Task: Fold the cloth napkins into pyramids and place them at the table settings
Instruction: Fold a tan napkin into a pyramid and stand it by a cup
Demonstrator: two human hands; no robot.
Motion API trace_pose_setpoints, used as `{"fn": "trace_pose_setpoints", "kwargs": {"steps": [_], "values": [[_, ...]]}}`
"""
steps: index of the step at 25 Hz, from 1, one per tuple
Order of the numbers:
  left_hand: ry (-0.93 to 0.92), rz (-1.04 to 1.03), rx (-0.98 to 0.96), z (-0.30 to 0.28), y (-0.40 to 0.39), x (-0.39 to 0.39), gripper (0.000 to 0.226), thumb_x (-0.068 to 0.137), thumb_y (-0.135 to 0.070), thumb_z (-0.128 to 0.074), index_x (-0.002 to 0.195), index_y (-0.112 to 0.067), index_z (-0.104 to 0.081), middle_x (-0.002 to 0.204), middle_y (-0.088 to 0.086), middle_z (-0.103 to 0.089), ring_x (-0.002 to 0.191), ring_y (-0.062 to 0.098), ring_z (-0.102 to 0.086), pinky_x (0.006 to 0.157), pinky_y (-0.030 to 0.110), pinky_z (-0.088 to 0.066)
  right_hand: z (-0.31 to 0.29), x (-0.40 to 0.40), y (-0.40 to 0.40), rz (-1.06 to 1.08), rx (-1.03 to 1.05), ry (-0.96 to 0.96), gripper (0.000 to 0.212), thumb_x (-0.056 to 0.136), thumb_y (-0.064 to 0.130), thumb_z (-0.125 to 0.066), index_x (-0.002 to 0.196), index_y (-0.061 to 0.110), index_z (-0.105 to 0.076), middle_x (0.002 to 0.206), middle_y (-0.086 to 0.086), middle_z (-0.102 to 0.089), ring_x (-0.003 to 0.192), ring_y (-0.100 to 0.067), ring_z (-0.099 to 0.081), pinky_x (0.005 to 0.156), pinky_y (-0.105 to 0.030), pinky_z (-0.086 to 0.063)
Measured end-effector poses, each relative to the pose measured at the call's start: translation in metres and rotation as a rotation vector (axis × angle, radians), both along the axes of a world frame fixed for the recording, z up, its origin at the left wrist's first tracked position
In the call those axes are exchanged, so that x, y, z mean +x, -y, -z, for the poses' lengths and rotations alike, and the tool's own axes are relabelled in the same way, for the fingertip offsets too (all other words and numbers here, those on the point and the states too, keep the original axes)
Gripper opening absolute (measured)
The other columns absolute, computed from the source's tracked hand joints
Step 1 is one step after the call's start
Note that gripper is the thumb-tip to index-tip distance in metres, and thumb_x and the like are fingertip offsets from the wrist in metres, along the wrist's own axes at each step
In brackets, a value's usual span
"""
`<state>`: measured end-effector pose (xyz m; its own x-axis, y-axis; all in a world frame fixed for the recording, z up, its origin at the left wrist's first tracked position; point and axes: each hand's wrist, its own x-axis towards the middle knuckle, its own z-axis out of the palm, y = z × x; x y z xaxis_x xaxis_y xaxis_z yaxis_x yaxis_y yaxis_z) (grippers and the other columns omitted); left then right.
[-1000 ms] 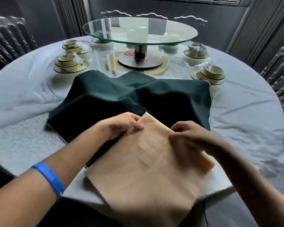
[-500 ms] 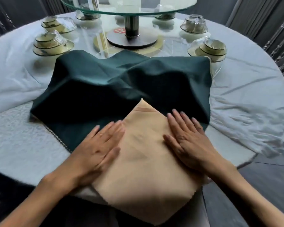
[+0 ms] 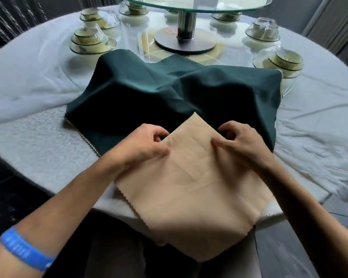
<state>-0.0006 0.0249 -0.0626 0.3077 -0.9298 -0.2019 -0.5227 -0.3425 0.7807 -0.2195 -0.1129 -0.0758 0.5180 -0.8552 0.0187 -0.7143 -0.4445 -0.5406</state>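
Step in hand: early fold of beige napkin [image 3: 191, 189], lying diamond-wise at near table edge, far corner over green cloth [image 3: 169, 93]. Left hand [image 3: 143, 149] pinches upper-left edge; right hand [image 3: 241, 145] pinches upper-right edge, fingers curled. Next move likely: draw the 2 edges together evenly. Count: 1 beige napkin, 1 green cloth, at least 6 wrapped bowl sets [image 3: 91, 42], 1 glass turntable [image 3: 195, 7].

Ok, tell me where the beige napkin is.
In the head view the beige napkin lies at the table's near edge, far corner overlapping the dark green cloth, between both hands.
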Motion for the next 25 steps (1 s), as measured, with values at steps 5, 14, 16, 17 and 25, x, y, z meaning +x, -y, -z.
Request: {"fn": "trace_pose_setpoints", "kwargs": {"steps": [5, 14, 16, 17, 25], "values": [[-0.137, -0.002, -0.061, -0.007, 0.028, 0.012, 0.008, 0.085, -0.017, -0.072, 0.082, -0.010, -0.075, 0.084, 0.011, -0.075, 0.069, 0.015, -0.065, 0.072, 0.039, -0.056, -0.011, 0.020, 0.022, -0.007, 0.141, 0.294, 0.017, 0.091, 0.023, -0.067, 0.079, 0.010, -0.066, 0.065, 0.004, -0.059, 0.056, -0.006, -0.048, 0.050, -0.021, -0.038], [-0.189, 0.002, -0.083, -0.019, 0.041, 0.034, 0.007, 0.081, -0.010, -0.079, 0.088, -0.007, -0.076, 0.089, 0.016, -0.075, 0.073, 0.020, -0.067, 0.076, 0.039, -0.057, -0.038, 0.014, 0.043, -0.063, 0.414, 0.215, 0.012, 0.087, 0.018, -0.072, 0.085, 0.006, -0.072, 0.071, -0.007, -0.068, 0.062, -0.018, -0.061, 0.056, -0.024, -0.049], [-0.231, -0.008, -0.125, -0.022, 0.037, 0.030, 0.010, 0.081, -0.009, -0.078, 0.089, -0.006, -0.075, 0.090, 0.018, -0.075, 0.073, 0.021, -0.067, 0.072, 0.034, -0.057, -0.040, 0.009, 0.039, -0.036, 0.473, 0.346, 0.010, 0.087, 0.013, -0.072, 0.089, 0.003, -0.071, 0.077, -0.013, -0.069, 0.066, -0.022, -0.062, 0.063, -0.029, -0.052], [-0.240, 0.001, -0.141, -0.025, 0.033, 0.028, 0.010, 0.081, -0.009, -0.078, 0.091, -0.005, -0.075, 0.091, 0.018, -0.075, 0.074, 0.021, -0.068, 0.072, 0.033, -0.057, -0.042, 0.005, 0.034, -0.032, 0.494, 0.414, 0.011, 0.086, 0.010, -0.072, 0.092, 0.001, -0.070, 0.080, -0.014, -0.069, 0.068, -0.023, -0.062, 0.065, -0.031, -0.052], [0.301, 0.439, -0.541, -0.024, -0.044, 0.017, 0.010, 0.080, -0.013, -0.072, 0.086, -0.020, -0.075, 0.086, -0.009, -0.075, 0.082, 0.003, -0.069, 0.078, 0.022, -0.052, -0.042, -0.060, -0.056, -0.366, 0.242, 0.537, 0.013, 0.077, -0.003, -0.075, 0.083, 0.003, -0.065, 0.090, 0.002, -0.074, 0.084, -0.007, -0.067, 0.075, -0.018, -0.049]]}}
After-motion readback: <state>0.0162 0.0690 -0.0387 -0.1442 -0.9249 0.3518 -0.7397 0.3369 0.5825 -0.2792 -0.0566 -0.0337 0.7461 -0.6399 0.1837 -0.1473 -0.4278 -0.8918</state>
